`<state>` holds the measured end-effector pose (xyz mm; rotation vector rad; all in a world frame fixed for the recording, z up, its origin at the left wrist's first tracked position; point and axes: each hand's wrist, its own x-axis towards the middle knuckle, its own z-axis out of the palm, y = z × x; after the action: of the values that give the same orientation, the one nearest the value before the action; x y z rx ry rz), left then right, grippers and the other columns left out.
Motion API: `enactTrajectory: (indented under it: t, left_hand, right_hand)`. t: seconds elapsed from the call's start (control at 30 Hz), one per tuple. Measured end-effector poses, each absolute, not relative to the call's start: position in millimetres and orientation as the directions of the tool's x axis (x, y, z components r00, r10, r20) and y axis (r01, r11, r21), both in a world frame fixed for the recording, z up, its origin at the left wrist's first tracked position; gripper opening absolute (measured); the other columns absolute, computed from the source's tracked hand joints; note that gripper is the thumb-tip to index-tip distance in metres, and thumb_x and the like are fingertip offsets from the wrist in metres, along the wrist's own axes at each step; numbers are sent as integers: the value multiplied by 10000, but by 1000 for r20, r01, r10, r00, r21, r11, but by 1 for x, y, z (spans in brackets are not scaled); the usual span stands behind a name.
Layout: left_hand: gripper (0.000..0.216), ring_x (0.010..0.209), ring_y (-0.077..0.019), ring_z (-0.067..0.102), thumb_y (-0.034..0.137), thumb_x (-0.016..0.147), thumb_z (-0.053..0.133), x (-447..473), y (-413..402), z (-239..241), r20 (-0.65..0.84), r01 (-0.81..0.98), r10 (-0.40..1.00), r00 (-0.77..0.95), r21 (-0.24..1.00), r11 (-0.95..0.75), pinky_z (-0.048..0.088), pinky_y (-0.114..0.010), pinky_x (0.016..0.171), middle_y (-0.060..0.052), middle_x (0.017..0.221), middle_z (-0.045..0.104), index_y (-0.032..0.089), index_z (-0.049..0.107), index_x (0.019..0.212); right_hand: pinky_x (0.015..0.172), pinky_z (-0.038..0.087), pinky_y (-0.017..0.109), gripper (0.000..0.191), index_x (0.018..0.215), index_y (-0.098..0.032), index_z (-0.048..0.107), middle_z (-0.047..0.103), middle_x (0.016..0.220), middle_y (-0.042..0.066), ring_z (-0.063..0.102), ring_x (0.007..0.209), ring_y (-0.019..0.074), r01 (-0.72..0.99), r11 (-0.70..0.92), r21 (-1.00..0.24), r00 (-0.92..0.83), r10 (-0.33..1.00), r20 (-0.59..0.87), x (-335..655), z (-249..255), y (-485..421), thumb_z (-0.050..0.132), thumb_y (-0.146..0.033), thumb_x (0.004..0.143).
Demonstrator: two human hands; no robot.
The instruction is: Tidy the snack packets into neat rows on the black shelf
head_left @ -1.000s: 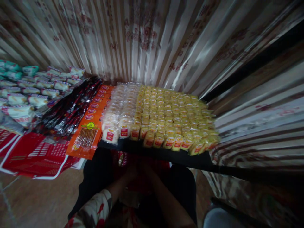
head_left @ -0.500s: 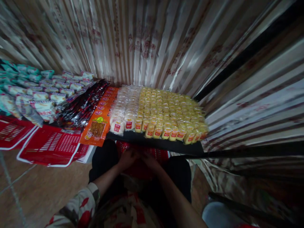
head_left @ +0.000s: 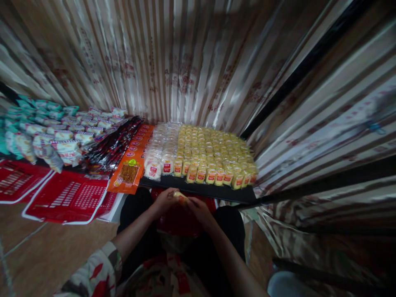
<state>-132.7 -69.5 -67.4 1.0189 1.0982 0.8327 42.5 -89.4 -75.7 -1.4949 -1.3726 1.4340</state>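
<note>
Between my knees, just in front of the black shelf (head_left: 198, 187), I hold a small pale-yellow wrapped snack cake (head_left: 180, 196) in both hands. My left hand (head_left: 164, 201) has its fingers closed on the left end, and my right hand (head_left: 199, 209) grips the right end. The snack's far side is partly hidden by my fingers. Below my hands is something red (head_left: 177, 222), dim and partly covered. Rows of yellow wrapped snack cakes (head_left: 213, 152) stand on the shelf ahead, beside two rows of white wrapped ones (head_left: 162, 150).
Further left on the shelf lie an orange snack packet (head_left: 131, 165), dark shiny packets (head_left: 113, 146), white packets (head_left: 69, 132) and teal packets (head_left: 41, 111). Red perforated baskets (head_left: 69, 194) with white handles stand below. A striped curtain (head_left: 173, 62) hangs behind; a black pole (head_left: 297, 76) slants at right.
Both hands have risen slightly and the yellow snack cake now shows between them; earlier it was not visible. The view has shifted a little, so the shelf goods sit lower.
</note>
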Motion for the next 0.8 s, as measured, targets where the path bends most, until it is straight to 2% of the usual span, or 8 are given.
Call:
enactTrajectory:
  t: [0.13,0.2,0.33,0.43,0.53,0.6,0.7,0.8]
  left_hand:
    - [369,581,-81,574,214,646,641,-126,-66,-52,-334,-194,909,249,902,385,442,-195,563,-3,767,647,143,550,997]
    - [366,569,-81,571,215,613,654,-123,-64,-48,-339,-215,915,219,898,384,429,-187,535,-1,758,641,141,544,954]
    - [359,560,-80,548,215,571,669,-118,-65,-53,-327,-189,936,127,919,347,402,-179,510,16,743,625,145,544,900]
    - [318,518,-68,487,234,611,641,-113,-67,-62,-295,-72,953,75,951,300,364,-176,499,49,638,574,136,577,907]
    - [270,526,-82,467,255,668,592,-109,-66,-67,-242,91,970,16,967,240,373,-199,517,40,639,552,135,608,909]
    - [252,563,-91,477,243,669,596,-108,-62,-66,-149,249,987,-62,955,160,407,-219,564,19,707,550,138,621,896]
    - [314,598,-90,492,224,686,601,-107,-54,-61,20,419,991,-133,907,38,449,-242,630,-15,857,550,156,599,993]
    - [319,600,-85,501,220,746,564,-105,-45,-55,130,478,986,-107,876,-63,464,-253,651,-40,953,547,173,560,1062]
  right_hand:
    - [667,495,311,463,900,-173,652,686,767,37,631,718,193,18,-322,-947,-89,942,-322,39,-59,-90,598,-575,677]
    - [674,499,310,480,918,-171,642,687,793,44,634,732,195,3,-304,-953,-5,953,-304,39,-51,-86,633,-567,647]
    - [663,495,288,438,989,-178,625,663,820,32,611,697,160,216,-153,-964,91,986,-136,46,-35,-71,639,-478,670]
    - [711,487,294,350,1034,-187,623,650,859,31,590,722,147,428,38,-903,-21,999,31,51,-18,-56,604,-367,735]
    - [789,465,318,251,1007,-201,643,646,946,45,580,822,159,599,260,-758,-216,963,161,52,-1,-43,591,-249,766]
    - [835,446,334,233,1003,-202,646,644,972,51,568,896,175,667,373,-645,-310,926,215,50,9,-34,591,-203,777]
    - [860,435,338,224,1019,-197,643,641,973,59,549,948,188,718,467,-517,-401,884,242,46,19,-23,580,-194,805]
    - [871,430,346,223,1036,-195,642,636,996,69,538,962,197,748,523,-408,-461,852,247,39,23,-12,542,-198,836]
